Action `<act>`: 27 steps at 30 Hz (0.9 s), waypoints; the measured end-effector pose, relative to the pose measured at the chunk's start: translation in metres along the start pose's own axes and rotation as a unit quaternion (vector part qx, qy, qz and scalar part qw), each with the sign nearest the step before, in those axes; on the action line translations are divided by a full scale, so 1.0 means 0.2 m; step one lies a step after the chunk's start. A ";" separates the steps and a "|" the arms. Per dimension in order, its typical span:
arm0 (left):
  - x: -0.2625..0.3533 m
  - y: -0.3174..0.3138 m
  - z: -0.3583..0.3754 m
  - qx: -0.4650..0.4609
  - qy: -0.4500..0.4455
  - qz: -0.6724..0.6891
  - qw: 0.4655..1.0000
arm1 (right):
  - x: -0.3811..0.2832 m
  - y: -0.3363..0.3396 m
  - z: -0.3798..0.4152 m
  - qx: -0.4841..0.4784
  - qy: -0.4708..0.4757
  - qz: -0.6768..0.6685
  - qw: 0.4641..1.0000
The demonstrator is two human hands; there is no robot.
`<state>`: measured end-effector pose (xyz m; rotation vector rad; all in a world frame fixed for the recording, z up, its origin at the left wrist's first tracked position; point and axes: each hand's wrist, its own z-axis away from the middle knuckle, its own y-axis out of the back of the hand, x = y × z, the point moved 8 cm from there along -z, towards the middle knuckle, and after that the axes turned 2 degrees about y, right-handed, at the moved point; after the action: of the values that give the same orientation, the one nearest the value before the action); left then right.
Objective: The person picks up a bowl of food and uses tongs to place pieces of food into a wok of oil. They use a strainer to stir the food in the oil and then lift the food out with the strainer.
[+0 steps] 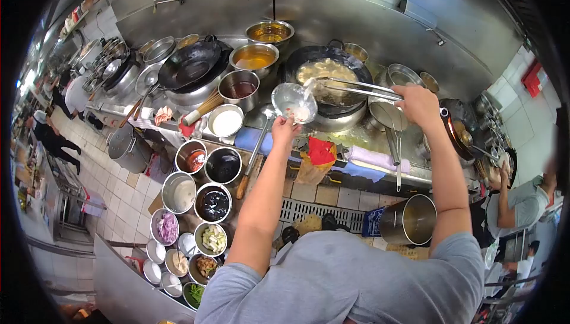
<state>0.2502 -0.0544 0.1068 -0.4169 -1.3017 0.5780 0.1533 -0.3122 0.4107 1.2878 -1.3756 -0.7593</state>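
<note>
My left hand (285, 132) grips the rim of a small metal bowl (282, 95), tilted beside the wok, with some pale and reddish bits inside. My right hand (419, 106) is closed around the handle end of long metal tongs (363, 86). Their tips reach between the bowl and the wok, near a whitish, blurred piece (310, 89). Pale golden pieces (328, 72) bubble in oil in the black wok (295, 58). A wire-mesh strainer (389, 114) and another long-handled tool lie under my right forearm.
Metal pots of amber liquid (254, 57) and dark red sauce (238, 86) stand left of the wok. A ladle (252, 160) leans over the counter edge. Several sauce and ingredient containers (179, 192) fill the lower left. A tall pot (409, 220) sits below right; a co-worker (519, 205) stands at far right.
</note>
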 end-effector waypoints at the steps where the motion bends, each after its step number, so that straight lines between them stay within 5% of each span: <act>1: 0.01 0.00 0.00 -0.006 -0.004 0.002 1.000 | 0.06 0.00 0.02 0.012 -0.033 -0.018 0.999; 5: 0.07 0.01 0.02 0.005 0.002 0.016 1.000 | 0.18 -0.14 0.02 -0.045 -0.127 -0.068 0.989; 11: 0.11 0.06 0.06 0.013 0.003 0.002 1.000 | 0.21 -0.55 -0.19 -0.103 -0.132 -0.048 0.985; 15: 0.16 0.11 0.13 0.018 -0.020 -0.021 0.999 | 0.09 -0.41 -0.20 -0.031 -0.138 -0.069 0.988; 20: 0.19 0.25 0.15 0.014 -0.062 -0.113 0.992 | -0.31 0.17 0.01 0.038 0.104 -0.009 0.994; 27: 0.16 0.11 0.17 -0.027 -0.056 -0.155 0.986 | -0.46 0.05 0.01 0.000 0.217 0.120 0.969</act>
<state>0.2180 -0.0187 0.1269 -0.2218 -1.4576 0.3087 0.1360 -0.2221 0.3950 1.1743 -1.1420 -0.2876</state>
